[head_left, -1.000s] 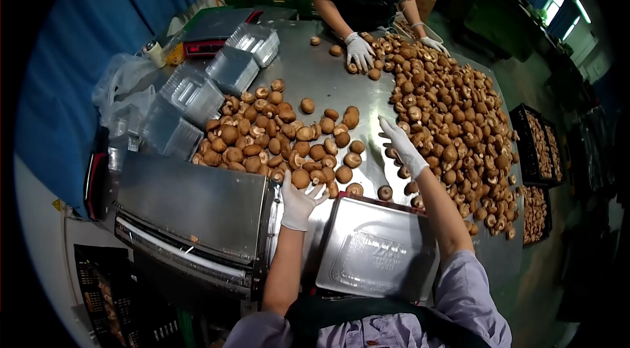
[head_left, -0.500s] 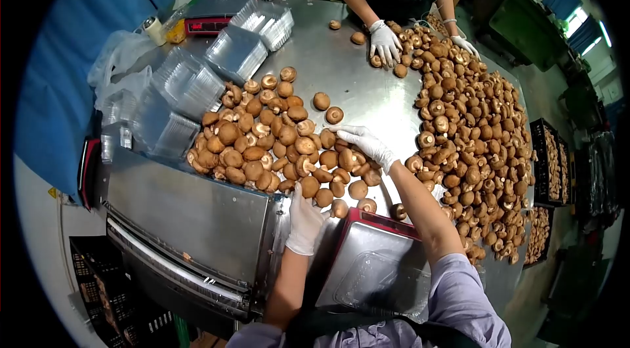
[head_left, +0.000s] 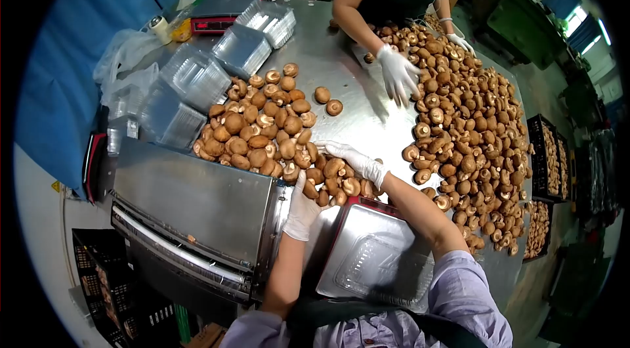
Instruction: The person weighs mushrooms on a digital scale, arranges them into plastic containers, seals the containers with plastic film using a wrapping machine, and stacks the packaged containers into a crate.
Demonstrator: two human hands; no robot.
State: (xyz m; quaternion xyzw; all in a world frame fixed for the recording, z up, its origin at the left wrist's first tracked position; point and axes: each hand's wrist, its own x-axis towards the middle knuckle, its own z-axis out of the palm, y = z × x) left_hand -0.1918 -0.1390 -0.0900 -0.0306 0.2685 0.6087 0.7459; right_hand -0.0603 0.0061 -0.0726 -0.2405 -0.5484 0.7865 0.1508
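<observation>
Brown mushrooms (head_left: 264,130) lie heaped on the steel table in front of me, reaching down to its near edge. My left hand (head_left: 302,211), in a white glove, touches the near end of this heap with its fingers stretched out. Also gloved, my right hand (head_left: 352,161) lies flat with its fingers along the heap's right side, against several mushrooms. Neither hand grips anything. Just below them, a clear plastic tray (head_left: 377,262) lies on the metal plate of a red-edged scale (head_left: 333,243).
A far larger mushroom heap (head_left: 469,138) covers the table's right side. Across the table, a co-worker's gloved hand (head_left: 398,75) is beside it. Stacked clear trays (head_left: 193,75) stand at the left, near another scale (head_left: 226,6). A steel machine (head_left: 193,187) borders the heap's near left.
My right hand has moved left and nearer, pushing mushrooms together between my hands. Those near the scale have shifted left. The co-worker's hand has moved nearer to the large heap.
</observation>
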